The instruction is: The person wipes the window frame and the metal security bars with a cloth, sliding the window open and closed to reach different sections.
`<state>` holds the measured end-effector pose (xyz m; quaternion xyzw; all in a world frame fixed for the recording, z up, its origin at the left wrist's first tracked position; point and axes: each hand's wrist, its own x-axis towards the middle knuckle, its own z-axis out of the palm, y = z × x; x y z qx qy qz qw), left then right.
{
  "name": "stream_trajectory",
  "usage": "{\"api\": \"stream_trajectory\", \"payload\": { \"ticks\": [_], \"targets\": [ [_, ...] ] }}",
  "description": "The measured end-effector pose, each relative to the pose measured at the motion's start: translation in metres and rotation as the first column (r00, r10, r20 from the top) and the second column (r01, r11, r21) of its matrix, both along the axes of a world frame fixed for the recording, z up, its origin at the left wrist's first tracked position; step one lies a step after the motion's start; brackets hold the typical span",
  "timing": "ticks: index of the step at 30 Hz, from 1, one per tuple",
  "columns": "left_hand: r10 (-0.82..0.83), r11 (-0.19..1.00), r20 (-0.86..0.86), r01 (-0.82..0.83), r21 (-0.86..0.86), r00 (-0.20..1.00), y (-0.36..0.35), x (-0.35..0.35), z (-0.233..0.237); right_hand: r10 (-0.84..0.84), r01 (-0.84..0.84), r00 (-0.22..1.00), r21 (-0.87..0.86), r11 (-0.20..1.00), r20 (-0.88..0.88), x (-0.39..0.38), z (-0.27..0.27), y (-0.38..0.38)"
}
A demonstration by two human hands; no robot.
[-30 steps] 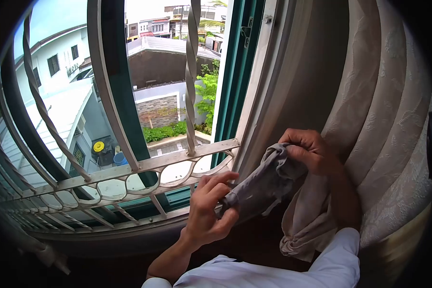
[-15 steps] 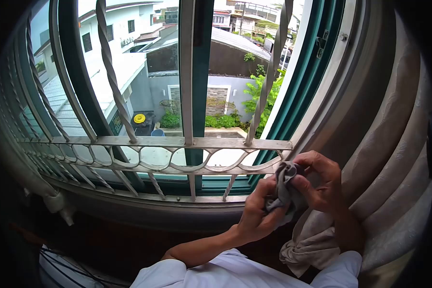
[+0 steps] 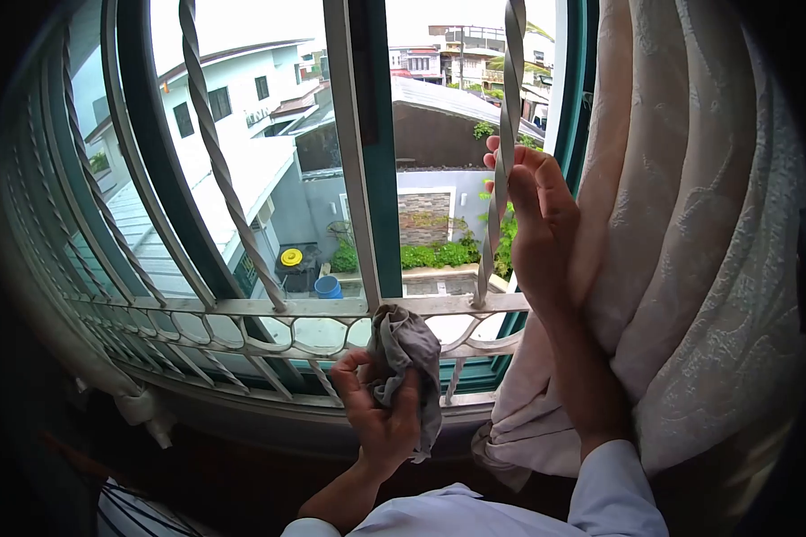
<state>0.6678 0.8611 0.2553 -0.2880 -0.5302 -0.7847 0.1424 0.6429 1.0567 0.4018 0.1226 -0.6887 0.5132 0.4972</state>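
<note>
The left hand sits low in front of the window, forearm rising from the bottom edge and palm turned towards the person. Its fingers and thumb are curled tight around a bunched grey cloth. The top of the cloth is pressed against the horizontal rail of the white window grille, just beside the flat upright bar, and its loose end hangs down past the wrist.

The right hand is raised well above the left, so the two are far apart. The forearm stands nearly upright in front of the cream curtain. The fingers point upwards along the twisted bar, and the fingertips show at the bar's left edge. The hand touches the bar, but whether it actually grips it cannot be told.
</note>
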Motion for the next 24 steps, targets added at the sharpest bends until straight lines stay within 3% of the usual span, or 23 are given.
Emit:
{"api": "stream_trajectory", "payload": {
  "ticks": [2, 4, 7, 8, 10, 12, 14, 15, 18, 20, 22, 23, 24],
  "targets": [
    [-0.002, 1.000, 0.006, 0.002, 0.030, 1.000, -0.006, -0.006, 0.009, 0.220, -0.245, 0.965, -0.194, 0.950, -0.144, -0.004, 0.004, -0.003],
    [-0.074, 0.993, -0.015, 0.072, -0.089, 0.997, -0.012, -0.009, 0.020, 0.249, -0.275, 0.961, -0.293, 0.916, -0.124, -0.015, 0.016, 0.005],
    [-0.241, 0.963, -0.144, 0.218, -0.160, 0.960, -0.001, -0.022, 0.063, 0.406, -0.309, 0.895, -0.400, 0.863, 0.184, -0.031, 0.034, 0.014],
    [-0.192, 0.972, -0.220, 0.154, -0.178, 0.956, 0.008, -0.029, 0.083, 0.409, -0.315, 0.894, -0.396, 0.862, 0.180, -0.038, 0.034, 0.013],
    [-0.135, 0.979, -0.305, 0.079, -0.189, 0.943, 0.022, -0.039, 0.128, 0.607, -0.449, 0.740, -0.459, 0.766, 0.289, -0.051, 0.033, 0.013],
    [-0.058, 0.941, -0.190, -0.011, -0.339, 0.980, 0.030, -0.041, 0.171, 0.655, -0.527, 0.701, -0.414, 0.742, 0.282, -0.064, 0.028, 0.016],
    [-0.013, 0.949, -0.194, -0.050, -0.312, 0.981, 0.043, -0.045, 0.192, 0.805, -0.575, 0.557, -0.606, 0.550, 0.202, -0.064, 0.026, 0.013],
    [0.022, 0.954, -0.191, -0.078, -0.288, 0.981, 0.047, -0.045, 0.196, 0.789, -0.591, 0.569, -0.553, 0.588, 0.231, -0.061, 0.025, 0.015],
    [0.050, 0.970, -0.192, -0.093, -0.226, 0.980, 0.055, -0.048, 0.193, 0.844, -0.655, 0.479, -0.541, 0.527, 0.243, -0.067, 0.021, 0.019],
    [0.067, 0.977, -0.180, -0.101, -0.186, 0.981, 0.055, -0.040, 0.183, 0.826, -0.634, 0.493, -0.536, 0.557, 0.274, -0.074, 0.021, 0.020],
    [0.161, 0.919, -0.179, -0.214, -0.331, 0.971, 0.053, -0.035, 0.171, 0.799, -0.619, 0.505, -0.507, 0.600, 0.328, -0.087, 0.023, 0.023],
    [0.162, 0.862, -0.108, -0.194, -0.469, 0.981, 0.048, -0.030, 0.170, 0.693, -0.589, 0.583, -0.366, 0.720, 0.425, -0.094, 0.021, 0.025],
    [0.145, 0.861, -0.112, -0.182, -0.475, 0.983, 0.047, -0.031, 0.160, 0.623, -0.571, 0.624, -0.268, 0.776, 0.471, -0.095, 0.021, 0.020]
  ]
}}
